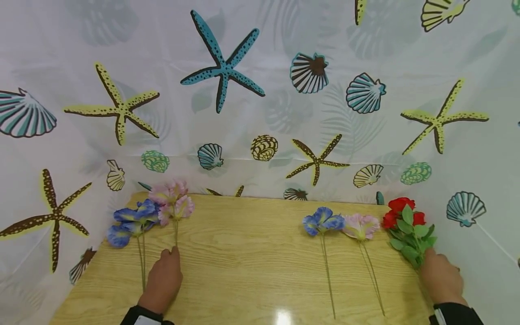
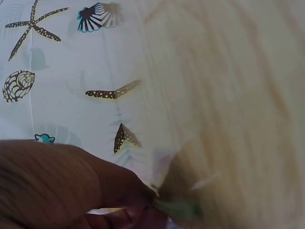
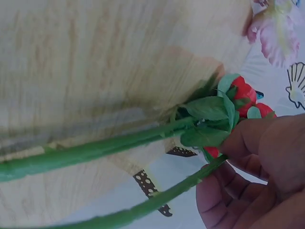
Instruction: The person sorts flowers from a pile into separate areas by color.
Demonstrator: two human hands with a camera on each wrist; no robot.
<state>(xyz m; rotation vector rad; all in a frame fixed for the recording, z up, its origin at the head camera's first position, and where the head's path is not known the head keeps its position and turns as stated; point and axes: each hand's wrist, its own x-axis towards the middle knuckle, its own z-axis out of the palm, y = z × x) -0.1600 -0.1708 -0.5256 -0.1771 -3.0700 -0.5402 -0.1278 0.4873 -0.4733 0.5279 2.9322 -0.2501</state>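
We see the left hand (image 1: pixel 164 277) pinching the thin stem (image 1: pixel 176 229) of ruffled pink flowers (image 1: pixel 166 194), beside silky blue blooms (image 1: pixel 146 210) at the left of the wood-grained worktop (image 1: pixel 252 253). At its right end, the right hand (image 1: pixel 443 277) pinches a smooth green stalk (image 3: pixel 143 207) of leafy red roses (image 1: pixel 400 206).

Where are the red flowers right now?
In the head view, the red flowers are at the far right corner of the table, just right of a pink flower, with the right hand pinching one of their stems.
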